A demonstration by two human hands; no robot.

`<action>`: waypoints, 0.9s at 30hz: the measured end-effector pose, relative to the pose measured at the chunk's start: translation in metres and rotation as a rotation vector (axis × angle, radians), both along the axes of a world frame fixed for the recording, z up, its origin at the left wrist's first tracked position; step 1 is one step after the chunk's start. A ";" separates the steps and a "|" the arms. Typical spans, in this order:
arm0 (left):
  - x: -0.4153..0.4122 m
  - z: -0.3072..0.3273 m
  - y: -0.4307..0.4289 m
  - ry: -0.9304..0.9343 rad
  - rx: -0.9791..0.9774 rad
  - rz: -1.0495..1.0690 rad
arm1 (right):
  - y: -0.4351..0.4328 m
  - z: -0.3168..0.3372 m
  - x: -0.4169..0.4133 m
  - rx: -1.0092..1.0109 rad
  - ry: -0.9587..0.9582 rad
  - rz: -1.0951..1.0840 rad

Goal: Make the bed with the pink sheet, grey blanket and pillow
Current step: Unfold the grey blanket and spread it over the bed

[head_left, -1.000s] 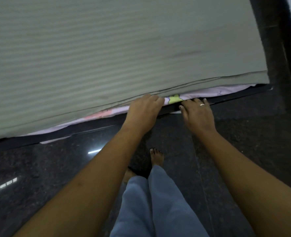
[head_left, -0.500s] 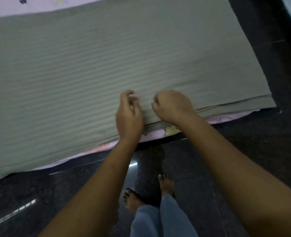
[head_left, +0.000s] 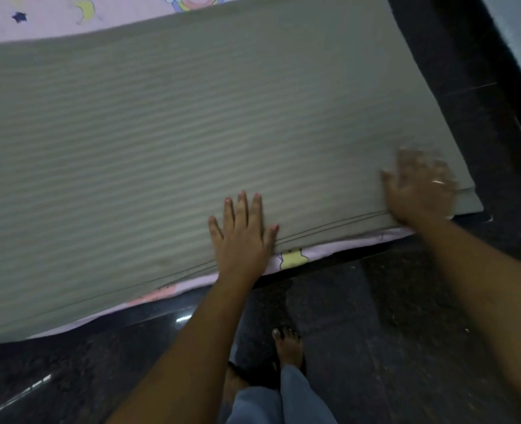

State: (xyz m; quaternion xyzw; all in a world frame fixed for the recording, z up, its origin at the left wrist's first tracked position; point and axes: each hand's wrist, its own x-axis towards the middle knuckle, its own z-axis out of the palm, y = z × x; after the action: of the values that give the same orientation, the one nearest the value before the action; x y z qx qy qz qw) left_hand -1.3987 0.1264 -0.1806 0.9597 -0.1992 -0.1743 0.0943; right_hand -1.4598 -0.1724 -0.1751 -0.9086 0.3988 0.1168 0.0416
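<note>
Head view: blanket (head_left: 192, 133) spread over sheet (head_left: 39, 26), which shows at 12 and 6 o'clock.
Progress: both laid; smoothing seems underway; pillow unseen.
Left hand (head_left: 242, 237): flat, fingers straight, pressing blanket at 6 o'clock.
Right hand (head_left: 418, 191): blurred, fingers spread on blanket at 4 o'clock, gripping nothing.

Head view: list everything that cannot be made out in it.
The pillow: none shows; the bed's far end is cut off by the top edge of the head view.
The pink sheet: only strips show; the grey blanket covers the rest.
The grey blanket: its left end runs past the left edge.
The right hand: motion blur hides whether it presses the blanket.
</note>
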 end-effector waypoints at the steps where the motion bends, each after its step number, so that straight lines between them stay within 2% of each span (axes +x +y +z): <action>1: -0.004 0.001 -0.006 0.001 -0.014 -0.051 | -0.026 0.007 -0.015 0.057 0.061 -0.158; 3: -0.009 0.001 -0.015 0.014 -0.022 -0.136 | -0.056 0.024 -0.034 0.163 0.157 -0.476; 4: -0.008 0.002 -0.016 0.027 -0.036 -0.156 | -0.060 0.029 -0.035 0.138 0.156 -0.524; 5: -0.006 0.003 -0.016 0.052 -0.055 -0.169 | -0.055 0.030 -0.028 0.060 0.094 -0.464; 7: -0.001 0.004 -0.014 0.142 -0.186 -0.152 | -0.019 0.025 0.003 -0.050 -0.080 -0.163; 10: 0.006 0.019 -0.011 0.319 -0.727 0.145 | 0.083 0.011 0.064 0.094 -0.197 0.247; 11: 0.009 0.023 -0.008 0.294 -0.834 0.263 | 0.120 0.006 0.079 0.125 -0.182 0.408; 12: 0.014 0.026 -0.004 0.230 -0.854 0.343 | 0.147 -0.001 0.087 0.139 -0.153 0.558; 13: 0.018 0.028 0.001 0.167 -0.822 0.392 | 0.162 -0.004 0.088 0.145 -0.098 0.652; 15: 0.028 0.027 0.019 0.069 -0.750 0.438 | 0.157 -0.012 0.087 0.156 -0.068 0.634; 18: 0.037 0.024 0.059 -0.022 -0.651 0.491 | 0.107 -0.022 0.070 -0.023 -0.085 0.382; 21: 0.046 0.036 0.108 -0.117 -0.582 0.627 | 0.038 -0.010 0.047 -0.061 0.084 0.010; 24: 0.057 0.041 0.155 -0.110 -0.445 0.756 | 0.019 -0.009 0.058 0.006 0.127 0.068; 27: 0.070 0.035 0.203 -0.099 -0.278 0.805 | 0.098 0.003 0.116 -0.026 -0.058 0.160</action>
State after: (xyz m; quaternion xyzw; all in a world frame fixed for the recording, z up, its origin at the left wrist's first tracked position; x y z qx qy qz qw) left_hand -1.3285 0.3296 -0.1458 0.9463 0.1654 -0.0491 0.2735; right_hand -1.3439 -0.0745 -0.1722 -0.9411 0.3250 0.0881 0.0319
